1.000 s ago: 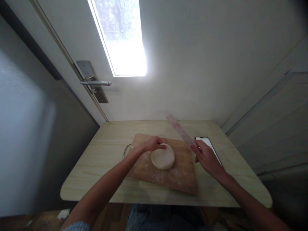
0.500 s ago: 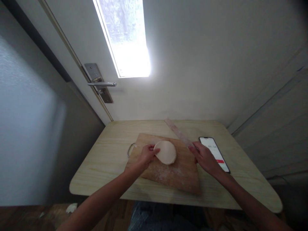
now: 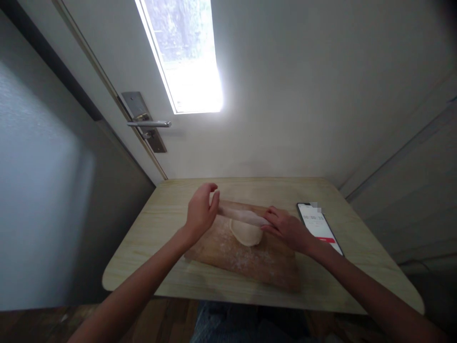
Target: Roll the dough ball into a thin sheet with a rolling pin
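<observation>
"On the wooden board (image 3: 278, 269), what's lying there?"

"A pale, round piece of dough (image 3: 247, 236), near the middle. Its far part is hidden behind the rolling pin (image 3: 243, 216), which slants across it."

"Who has the pin?"

"The right hand (image 3: 288, 230) grips its right end between fingers and thumb. The left hand (image 3: 200, 210) is at the other end, half curled, thumb apart from the fingers; I can't tell whether it grips."

"And around the dough?"

"White powder (image 3: 243, 261) on the near side of the board, which sits on a light table (image 3: 150, 209). Right of the board lies a phone (image 3: 321, 228), screen lit. Beyond the table stands a door (image 3: 271, 109) with a lever handle (image 3: 152, 124)."
</observation>
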`<state>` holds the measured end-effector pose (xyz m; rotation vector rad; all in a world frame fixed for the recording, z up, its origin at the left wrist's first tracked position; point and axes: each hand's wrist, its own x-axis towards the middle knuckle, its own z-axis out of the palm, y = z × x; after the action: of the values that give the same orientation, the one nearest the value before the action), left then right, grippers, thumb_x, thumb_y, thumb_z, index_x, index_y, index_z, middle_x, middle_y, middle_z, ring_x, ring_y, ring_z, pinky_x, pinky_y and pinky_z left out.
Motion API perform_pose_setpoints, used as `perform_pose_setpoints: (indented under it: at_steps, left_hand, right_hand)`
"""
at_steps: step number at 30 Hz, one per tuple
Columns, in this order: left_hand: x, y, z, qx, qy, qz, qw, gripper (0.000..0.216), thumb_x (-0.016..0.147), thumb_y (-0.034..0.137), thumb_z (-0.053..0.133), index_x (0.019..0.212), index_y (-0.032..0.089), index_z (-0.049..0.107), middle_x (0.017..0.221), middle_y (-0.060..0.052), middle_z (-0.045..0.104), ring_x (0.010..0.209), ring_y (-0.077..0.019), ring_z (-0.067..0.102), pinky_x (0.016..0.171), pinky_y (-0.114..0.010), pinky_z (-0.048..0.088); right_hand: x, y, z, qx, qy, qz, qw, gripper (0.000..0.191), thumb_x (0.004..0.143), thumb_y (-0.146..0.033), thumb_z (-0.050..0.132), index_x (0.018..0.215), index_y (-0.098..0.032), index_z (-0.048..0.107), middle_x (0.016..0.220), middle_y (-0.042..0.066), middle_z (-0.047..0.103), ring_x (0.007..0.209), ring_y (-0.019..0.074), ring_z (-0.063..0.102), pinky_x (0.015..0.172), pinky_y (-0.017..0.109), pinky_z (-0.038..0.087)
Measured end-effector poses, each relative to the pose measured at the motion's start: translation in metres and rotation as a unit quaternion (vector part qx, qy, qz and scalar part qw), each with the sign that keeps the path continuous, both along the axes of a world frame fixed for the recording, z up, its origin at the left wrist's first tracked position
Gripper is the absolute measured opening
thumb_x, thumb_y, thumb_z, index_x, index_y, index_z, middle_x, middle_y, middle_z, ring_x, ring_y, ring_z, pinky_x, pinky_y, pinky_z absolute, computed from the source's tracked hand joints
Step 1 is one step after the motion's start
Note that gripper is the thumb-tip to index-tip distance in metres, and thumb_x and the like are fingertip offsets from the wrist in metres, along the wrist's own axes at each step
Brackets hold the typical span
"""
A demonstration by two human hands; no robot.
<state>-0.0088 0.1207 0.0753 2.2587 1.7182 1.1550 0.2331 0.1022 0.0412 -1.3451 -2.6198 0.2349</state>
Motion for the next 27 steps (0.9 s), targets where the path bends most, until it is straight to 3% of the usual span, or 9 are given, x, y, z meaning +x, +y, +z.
perform_pose_setpoints:
  at_steps: [3,7,11,14,19,27]
  left_hand:
    - [0.018,0.008,0.006,-0.036,0.183,-0.049,0.981,0.024,0.085,0.032,0.034,0.088,0.016,0.052,0.085,-0.007,0.059,0.080,-0.0193,0.056,0.071,-0.032,0.042]
    - [0.035,0.021,-0.016,-0.117,0.284,-0.082,0.948,0.033,0.086,0.039,0.029,0.084,0.017,0.054,0.081,-0.007,0.060,0.074,-0.0205,0.057,0.064,-0.031,0.042]
    - [0.037,0.027,-0.039,-0.169,0.286,-0.096,0.938,0.034,0.087,0.035,0.027,0.082,0.016,0.055,0.079,-0.007,0.060,0.073,-0.0191,0.058,0.064,-0.029,0.041]
    - [0.034,0.029,-0.047,-0.173,0.259,-0.087,0.946,0.034,0.087,0.032,0.027,0.081,0.015,0.056,0.081,-0.008,0.060,0.076,-0.0183,0.057,0.067,-0.028,0.041]
    - [0.033,0.029,-0.054,-0.150,0.230,-0.088,0.958,0.036,0.087,0.031,0.026,0.080,0.014,0.057,0.081,-0.009,0.060,0.079,-0.0184,0.055,0.073,-0.029,0.039]
    - [0.034,0.029,-0.056,-0.166,0.239,-0.088,0.953,0.039,0.087,0.038,0.025,0.088,0.014,0.056,0.091,-0.010,0.061,0.092,-0.0230,0.053,0.091,-0.048,0.025]
  right_hand:
    - [-0.005,0.003,-0.006,0.016,-0.016,0.027,0.999,0.037,0.085,-0.045,0.030,0.095,-0.018,0.053,0.096,0.007,0.054,0.079,0.0172,0.054,0.068,0.030,0.042]
    - [-0.005,0.007,-0.016,0.024,-0.006,0.019,0.999,0.042,0.083,-0.046,0.034,0.109,-0.016,0.047,0.103,0.011,0.054,0.086,0.0203,0.054,0.069,0.032,0.043]
    - [-0.002,0.011,-0.021,-0.002,0.016,0.003,1.000,0.055,0.079,-0.054,0.036,0.118,-0.015,0.041,0.109,0.012,0.052,0.090,0.0224,0.054,0.073,0.035,0.043]
    - [-0.004,0.016,-0.021,-0.020,0.031,-0.036,0.999,0.056,0.082,-0.054,0.029,0.121,-0.016,0.040,0.116,0.013,0.050,0.101,0.0225,0.050,0.083,0.036,0.040]
    - [-0.015,0.021,-0.020,-0.037,-0.020,-0.132,0.990,0.065,0.082,-0.056,0.021,0.124,-0.010,0.038,0.123,0.016,0.046,0.112,0.0254,0.042,0.089,0.037,0.035]
    - [-0.020,0.025,-0.017,-0.113,-0.065,-0.174,0.976,0.072,0.081,-0.060,0.013,0.123,-0.007,0.039,0.122,0.018,0.047,0.112,0.0260,0.043,0.087,0.038,0.034]
